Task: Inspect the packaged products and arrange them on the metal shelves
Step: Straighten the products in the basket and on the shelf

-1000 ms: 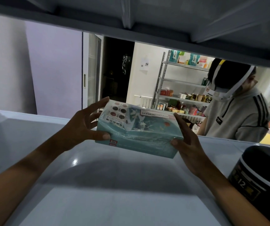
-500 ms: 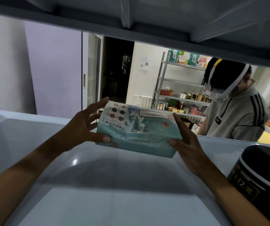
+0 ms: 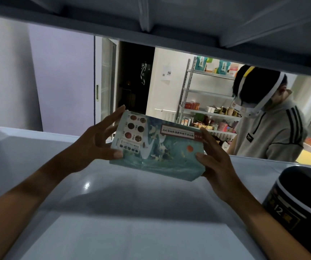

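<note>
The near shelf surface (image 3: 151, 231) is dimly lit, while the far room is seen bright through the gap. A broad soft shadow is cast on the shelf beneath the held box (image 3: 158, 147), and a small glare spot (image 3: 86, 185) is seen left of it. Straight edges are bowed by wide-angle distortion. The forearms near the bottom corners are slightly blurred.

Glossy film-wrapped teal box (image 3: 162, 147), smooth grey metal shelf (image 3: 132, 212) with sheen, glossy black canister (image 3: 301, 199)

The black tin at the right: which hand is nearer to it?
Right. The right hand holds the box end nearest the black tin; the left hand holds the far end.
</note>
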